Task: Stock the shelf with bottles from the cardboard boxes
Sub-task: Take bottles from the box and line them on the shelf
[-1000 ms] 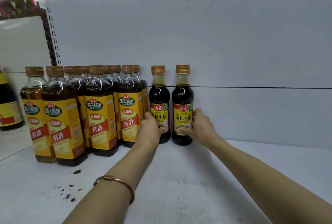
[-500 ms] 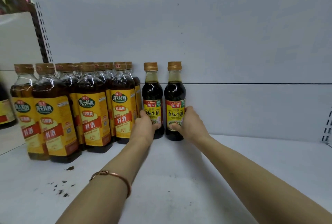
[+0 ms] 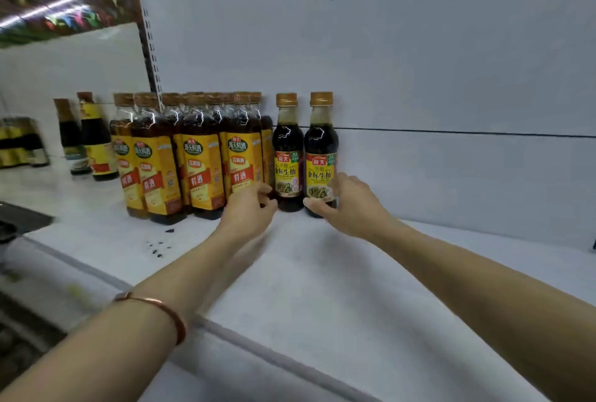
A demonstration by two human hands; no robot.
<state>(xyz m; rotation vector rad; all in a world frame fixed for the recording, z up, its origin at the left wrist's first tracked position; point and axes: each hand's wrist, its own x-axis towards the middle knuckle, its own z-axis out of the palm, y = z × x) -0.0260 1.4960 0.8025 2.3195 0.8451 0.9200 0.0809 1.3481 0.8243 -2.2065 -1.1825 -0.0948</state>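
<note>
Two small dark soy sauce bottles with gold caps stand side by side at the back of the white shelf [image 3: 322,272], against its back panel. My right hand [image 3: 350,204] holds the right soy sauce bottle [image 3: 321,143] low down, with the thumb across its front and the fingers round its right side. My left hand [image 3: 250,209] hovers just left of the left soy sauce bottle [image 3: 288,143], its fingers loosely curled and holding nothing. No cardboard box is in view.
A block of several taller cooking wine bottles [image 3: 200,159] with yellow labels stands directly left of the pair. Further left stand two dark sauce bottles [image 3: 92,140]. Dark crumbs [image 3: 158,248] lie on the shelf. The shelf's front edge [image 3: 225,334] runs diagonally below my arms.
My left hand has come off the left soy sauce bottle and drawn back a little. The right hand stays on the right bottle. The view has swung left and pulled back.
</note>
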